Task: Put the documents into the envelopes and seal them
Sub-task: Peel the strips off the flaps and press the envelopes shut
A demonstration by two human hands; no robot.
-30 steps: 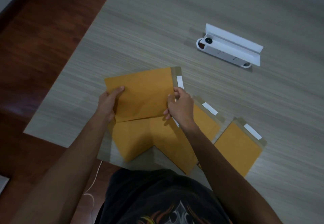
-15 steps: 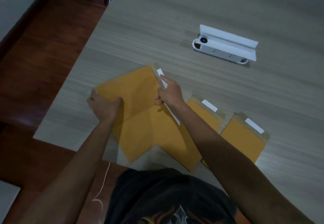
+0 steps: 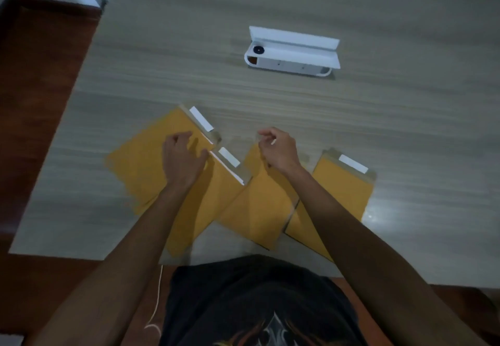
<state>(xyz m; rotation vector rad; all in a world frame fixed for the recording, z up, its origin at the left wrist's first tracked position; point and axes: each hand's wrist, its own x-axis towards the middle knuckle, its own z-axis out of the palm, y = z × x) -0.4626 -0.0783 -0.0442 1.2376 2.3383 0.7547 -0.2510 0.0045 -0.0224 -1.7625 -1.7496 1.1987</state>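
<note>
Several yellow-brown envelopes lie fanned out along the near edge of the table (image 3: 297,107). My left hand (image 3: 184,160) presses with bent fingers on the leftmost envelope (image 3: 140,161), near its mouth, and its flap with a white strip (image 3: 201,119) points away from me. A second envelope (image 3: 205,210) lies partly under it. My right hand (image 3: 280,149) hovers over the top of the third envelope (image 3: 259,205), thumb and fingers pinched at its blurred flap. Apart at the right lies a fourth envelope (image 3: 343,186). No loose documents are visible.
A white oblong device (image 3: 292,56) with a raised lid sits farther back on the table. The table's left edge drops to a dark red wooden floor (image 3: 40,102). A thin white cable (image 3: 157,299) hangs by my dark shirt.
The leftmost envelope went from being held up in both hands to lying flat. My right hand let go of it and moved right to the third envelope. My left hand shifted toward its mouth.
</note>
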